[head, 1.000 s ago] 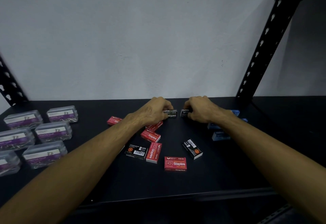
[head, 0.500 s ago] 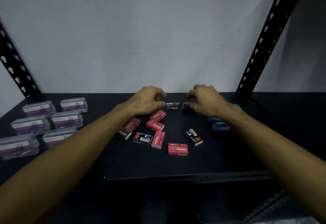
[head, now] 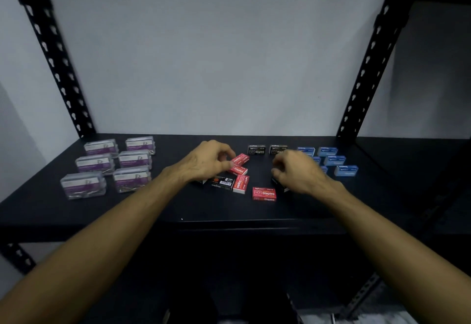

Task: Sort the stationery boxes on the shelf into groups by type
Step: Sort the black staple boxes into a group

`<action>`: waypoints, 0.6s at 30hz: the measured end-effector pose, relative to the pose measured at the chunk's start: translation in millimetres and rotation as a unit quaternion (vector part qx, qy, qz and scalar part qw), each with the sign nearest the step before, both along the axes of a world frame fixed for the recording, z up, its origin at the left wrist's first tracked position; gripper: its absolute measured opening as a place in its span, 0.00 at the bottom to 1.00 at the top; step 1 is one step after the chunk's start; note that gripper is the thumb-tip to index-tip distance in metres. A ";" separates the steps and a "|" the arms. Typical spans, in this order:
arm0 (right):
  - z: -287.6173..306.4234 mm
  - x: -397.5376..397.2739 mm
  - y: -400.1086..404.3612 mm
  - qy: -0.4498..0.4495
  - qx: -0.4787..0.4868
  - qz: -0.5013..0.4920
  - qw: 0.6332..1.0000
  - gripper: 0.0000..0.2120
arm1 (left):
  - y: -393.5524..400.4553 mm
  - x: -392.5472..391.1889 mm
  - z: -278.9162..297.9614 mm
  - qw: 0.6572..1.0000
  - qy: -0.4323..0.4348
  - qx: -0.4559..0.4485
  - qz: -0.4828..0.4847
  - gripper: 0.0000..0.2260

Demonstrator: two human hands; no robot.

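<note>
Six clear clip boxes (head: 108, 164), two upright black staple boxes (head: 266, 149); both hands (head: 207, 161) loosely curled, grasp unclear.

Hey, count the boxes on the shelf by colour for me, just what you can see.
Clear purple-label boxes: 6
Red staple boxes: 4
Black staple boxes: 4
Blue boxes: 6
Total: 20 in view; some may be hidden.

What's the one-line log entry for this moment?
left hand: over red staple boxes | right hand: above black box | both empty
</note>
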State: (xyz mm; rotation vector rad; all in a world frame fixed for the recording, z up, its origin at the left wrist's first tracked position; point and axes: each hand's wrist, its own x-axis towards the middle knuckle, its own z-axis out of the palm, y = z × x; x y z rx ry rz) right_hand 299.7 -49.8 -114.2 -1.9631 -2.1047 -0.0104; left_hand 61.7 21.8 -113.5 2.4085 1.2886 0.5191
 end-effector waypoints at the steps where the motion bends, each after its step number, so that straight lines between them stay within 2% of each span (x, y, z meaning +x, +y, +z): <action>1: -1.7 -1.5 -3.6 0.001 -0.003 -0.010 1.000 0.10 | -4.1 -1.1 -1.8 1.000 -0.001 -0.002 -0.001 0.11; 11: -10.3 -8.0 -19.4 0.000 -0.082 -0.094 0.992 0.12 | -25.7 -5.3 -15.0 0.994 0.078 -0.077 -0.011 0.20; 15: -10.0 -2.4 -15.6 0.046 -0.108 -0.081 0.990 0.16 | -22.7 -6.8 -16.4 0.996 0.064 -0.069 -0.009 0.17; 18: -8.9 2.5 -15.7 0.065 -0.112 -0.055 0.990 0.17 | -19.3 -7.5 -15.0 0.996 0.066 -0.050 -0.020 0.11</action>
